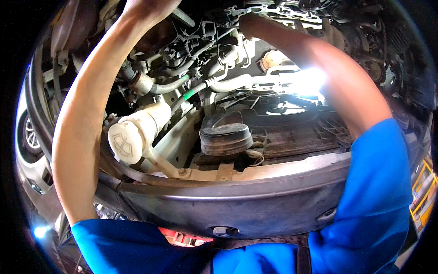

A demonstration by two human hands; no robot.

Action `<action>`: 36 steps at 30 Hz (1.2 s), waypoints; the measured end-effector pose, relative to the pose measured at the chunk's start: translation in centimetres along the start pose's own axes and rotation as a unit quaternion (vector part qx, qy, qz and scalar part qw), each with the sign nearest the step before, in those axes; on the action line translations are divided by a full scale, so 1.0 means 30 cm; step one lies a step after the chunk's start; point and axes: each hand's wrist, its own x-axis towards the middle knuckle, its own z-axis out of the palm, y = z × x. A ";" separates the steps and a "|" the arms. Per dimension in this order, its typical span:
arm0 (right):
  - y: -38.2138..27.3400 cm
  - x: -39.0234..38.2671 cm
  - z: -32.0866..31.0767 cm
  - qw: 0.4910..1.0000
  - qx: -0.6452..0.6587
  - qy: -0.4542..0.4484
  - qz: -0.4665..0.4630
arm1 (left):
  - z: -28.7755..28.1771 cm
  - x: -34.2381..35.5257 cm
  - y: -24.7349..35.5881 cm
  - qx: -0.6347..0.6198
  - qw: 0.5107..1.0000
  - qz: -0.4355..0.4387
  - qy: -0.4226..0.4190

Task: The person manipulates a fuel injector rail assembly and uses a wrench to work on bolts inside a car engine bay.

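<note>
Both my arms reach over the front of a car into its engine bay. My left hand [154, 3] is at the upper edge, mostly cut off, above hoses and wiring; its fingers do not show. My right hand [250, 26] is in shadow deep in the bay, beside a pale metal flange with round openings [278, 14]. Its fingers are hidden, and I cannot see what it touches. Between my arms run a pale coolant hose [232, 84] and a thinner pipe with a green band [188, 94].
A white washer-fluid filler cap [125, 142] stands beside my left forearm. A black ribbed air duct [226, 139] sits behind the dark bumper [228, 205]. Bright lamp glare [308, 82] lies by my right forearm. Another car [34, 141] stands at the far left, a yellow rack [424, 187] at the right.
</note>
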 end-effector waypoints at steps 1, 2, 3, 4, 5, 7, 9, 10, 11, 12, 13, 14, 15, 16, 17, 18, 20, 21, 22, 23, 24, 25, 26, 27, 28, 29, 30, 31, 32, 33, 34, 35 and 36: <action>-0.009 -0.006 -0.008 1.000 0.007 0.004 0.001 | -0.003 0.002 -0.006 -0.004 1.000 -0.007 -0.001; -0.015 -0.013 -0.015 1.000 0.016 0.010 0.005 | -0.006 0.008 -0.018 -0.009 1.000 -0.015 -0.002; -0.021 -0.020 -0.024 1.000 0.024 0.017 0.006 | -0.009 0.011 -0.025 -0.013 1.000 -0.022 -0.003; -0.025 -0.026 -0.025 0.999 0.032 0.021 0.009 | -0.010 0.012 -0.027 -0.015 1.000 -0.017 -0.002; -0.033 -0.031 -0.027 0.999 0.042 0.027 0.011 | -0.011 0.012 -0.029 -0.016 1.000 -0.011 0.000; -0.044 -0.037 -0.032 0.998 0.054 0.035 0.011 | -0.012 0.016 -0.040 -0.023 1.000 0.000 0.000; -0.055 -0.042 -0.032 0.997 0.066 0.043 0.015 | -0.010 0.023 -0.058 -0.033 0.999 0.013 -0.004; -0.055 -0.045 -0.023 0.996 0.073 0.045 0.019 | -0.004 0.018 -0.052 -0.027 0.999 0.023 0.005; -0.052 -0.045 -0.018 0.995 0.080 0.046 0.023 | 0.003 0.007 -0.041 -0.020 0.999 0.034 0.012; -0.045 -0.041 -0.017 0.995 0.088 0.047 0.030 | 0.011 -0.001 -0.031 -0.014 0.999 0.045 0.020; -0.048 -0.041 -0.017 0.994 0.095 0.051 0.033 | 0.012 -0.010 -0.028 -0.009 0.999 0.045 0.017; -0.046 -0.043 -0.015 0.993 0.101 0.054 0.039 | 0.013 -0.015 -0.023 -0.004 0.999 0.046 0.014; -0.039 -0.047 -0.012 0.991 0.107 0.059 0.046 | 0.016 -0.014 -0.018 0.000 0.999 0.047 0.011; -0.054 -0.056 -0.032 0.991 0.110 0.067 0.041 | -0.002 -0.018 -0.008 0.015 0.999 0.029 0.013; -0.070 -0.066 -0.054 0.990 0.111 0.076 0.035 | -0.021 -0.019 0.005 0.030 0.999 0.012 0.016; -0.089 -0.078 -0.074 0.990 0.114 0.084 0.027 | -0.038 -0.026 0.013 0.046 0.999 -0.006 0.019; -0.036 -0.120 -0.097 0.989 0.109 0.091 0.036 | -0.008 -0.003 0.013 0.004 1.000 -0.007 0.010; -0.022 -0.138 -0.111 0.989 0.100 0.104 0.031 | 0.004 0.007 0.004 -0.015 1.000 -0.008 0.006; -0.001 -0.141 -0.074 0.979 0.055 0.193 -0.030 | 0.007 0.045 -0.020 -0.060 0.998 -0.005 -0.021; -0.006 -0.141 -0.047 0.954 -0.003 0.286 -0.091 | 0.014 0.036 -0.017 -0.081 0.997 0.007 -0.016; -0.014 -0.137 -0.023 0.937 -0.003 0.347 -0.045 | 0.014 0.027 -0.006 -0.081 0.997 -0.018 -0.012; -0.031 -0.157 -0.055 0.974 0.011 0.219 -0.053 | 0.004 0.009 0.001 -0.078 0.996 -0.047 -0.004; -0.033 -0.166 -0.069 0.976 0.028 0.211 -0.053 | 0.005 0.006 -0.004 -0.073 0.997 -0.030 0.003; -0.036 -0.170 -0.078 0.977 0.046 0.202 -0.053 | 0.006 0.004 -0.013 -0.068 0.998 -0.012 0.010; -0.026 -0.160 -0.074 0.978 0.019 0.202 -0.055 | 0.005 -0.001 -0.017 -0.063 0.998 0.007 0.017; -0.011 -0.150 -0.073 0.978 -0.008 0.201 -0.058 | 0.006 0.006 -0.028 -0.084 0.996 0.004 0.007; -0.002 -0.139 -0.069 0.977 -0.034 0.201 -0.060 | 0.009 0.023 -0.043 -0.104 0.995 0.000 -0.003; -0.012 -0.145 -0.076 0.983 -0.018 0.175 -0.050 | 0.010 0.023 -0.054 -0.124 0.992 -0.007 -0.013; -0.015 -0.148 -0.087 0.988 -0.002 0.150 -0.040 | 0.006 0.020 -0.058 -0.146 0.988 -0.042 -0.029; -0.019 -0.153 -0.098 0.992 0.013 0.124 -0.030 | 0.005 0.016 -0.065 -0.132 0.991 -0.030 -0.025; -0.013 -0.162 -0.113 0.995 0.026 0.099 -0.015 | 0.005 0.022 -0.062 -0.120 0.992 -0.013 -0.021; -0.009 -0.159 -0.115 0.996 0.030 0.089 -0.009 | 0.005 0.027 -0.062 -0.108 0.994 0.003 -0.016; -0.013 -0.161 -0.113 0.996 0.031 0.086 -0.006 | 0.006 0.032 -0.069 -0.118 0.993 0.008 -0.016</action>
